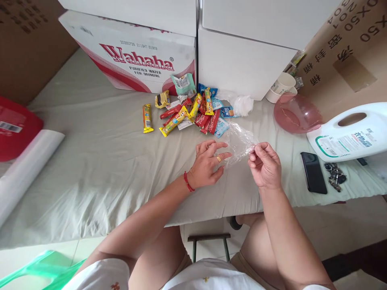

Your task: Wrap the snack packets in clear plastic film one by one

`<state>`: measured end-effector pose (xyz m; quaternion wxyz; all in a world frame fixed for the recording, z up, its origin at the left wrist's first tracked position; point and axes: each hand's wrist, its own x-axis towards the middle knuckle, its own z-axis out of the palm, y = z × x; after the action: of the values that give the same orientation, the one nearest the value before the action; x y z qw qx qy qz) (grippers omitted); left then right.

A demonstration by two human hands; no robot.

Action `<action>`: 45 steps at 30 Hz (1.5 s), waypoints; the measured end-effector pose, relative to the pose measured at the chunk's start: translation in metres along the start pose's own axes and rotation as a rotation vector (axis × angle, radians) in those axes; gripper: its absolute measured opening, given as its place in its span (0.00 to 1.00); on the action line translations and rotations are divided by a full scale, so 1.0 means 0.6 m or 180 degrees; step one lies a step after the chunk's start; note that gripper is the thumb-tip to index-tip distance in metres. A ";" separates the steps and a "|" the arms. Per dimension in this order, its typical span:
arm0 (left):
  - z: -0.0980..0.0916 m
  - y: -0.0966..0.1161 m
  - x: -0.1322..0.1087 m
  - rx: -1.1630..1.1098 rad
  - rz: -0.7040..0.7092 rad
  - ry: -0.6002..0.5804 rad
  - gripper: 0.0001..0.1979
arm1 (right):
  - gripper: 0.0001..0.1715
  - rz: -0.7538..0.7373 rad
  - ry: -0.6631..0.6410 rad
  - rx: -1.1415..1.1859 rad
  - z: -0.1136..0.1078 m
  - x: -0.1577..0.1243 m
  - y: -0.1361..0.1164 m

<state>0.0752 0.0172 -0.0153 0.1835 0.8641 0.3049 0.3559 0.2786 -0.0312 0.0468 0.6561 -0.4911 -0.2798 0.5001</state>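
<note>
A thin clear plastic bag (pixel 240 141) hangs crumpled between my hands above the cloth-covered table. My right hand (pixel 266 163) pinches its right edge between thumb and fingers. My left hand (pixel 211 162), with a ring and a red bracelet, has its fingers spread beside the bag's left side; whether the fingertips touch the film is hard to make out. Just beyond the hands lies a pile of wrapped snacks: yellow packets (pixel 175 121), red packets (pixel 203 120), blue packets (pixel 221 127) and a mint-green packet (pixel 184 83). Another yellow packet (pixel 147 119) lies apart at the left.
Behind the snacks stand a Wahaha carton (pixel 136 60) and white boxes (pixel 238 60). To the right are paper cups (pixel 281 85), a pink bowl (pixel 298 114), a white detergent bottle (pixel 347 135), a phone (pixel 314 172) and keys (pixel 335 176). A white roll (pixel 30 171) lies at left.
</note>
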 end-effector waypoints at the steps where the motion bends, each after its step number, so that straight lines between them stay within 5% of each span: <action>1: 0.001 0.001 0.001 0.0034 -0.0018 0.0006 0.23 | 0.18 0.0016 -0.0018 0.0032 0.003 0.004 0.002; 8: 0.010 -0.002 0.003 -0.0043 -0.0514 0.0323 0.07 | 0.19 -0.0164 -0.0473 -0.0236 0.023 0.003 0.023; 14: 0.012 -0.014 0.001 -0.0553 -0.1043 0.0628 0.04 | 0.34 -0.1709 -0.0723 -0.2529 0.024 -0.033 0.073; 20: 0.005 -0.013 0.006 -0.1426 -0.0763 0.0633 0.11 | 0.09 -0.2263 -0.0741 -0.3280 0.026 -0.029 0.078; 23: -0.003 -0.010 0.009 -0.1632 -0.0606 0.0534 0.13 | 0.08 -0.1931 -0.0649 -0.2897 0.021 -0.020 0.068; 28: -0.020 -0.013 0.010 -0.2542 -0.0640 0.0123 0.15 | 0.14 -0.0331 -0.0147 -0.1104 0.002 0.005 0.053; 32: -0.036 -0.022 0.009 -0.3466 -0.0970 0.0140 0.13 | 0.21 0.0290 0.0344 -0.0198 -0.025 0.026 0.025; 40: -0.063 -0.036 0.012 -0.4508 -0.1280 0.0697 0.12 | 0.23 0.0268 0.0837 -0.0519 -0.091 0.068 0.026; 45: -0.060 -0.026 0.007 -0.3477 -0.0564 0.0158 0.07 | 0.24 -0.0765 0.1194 -0.2179 -0.092 0.072 0.047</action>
<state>0.0452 0.0351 0.0029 0.6271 0.6057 0.1518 0.4657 0.3302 -0.0105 -0.0047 0.5481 -0.7276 -0.3610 0.1996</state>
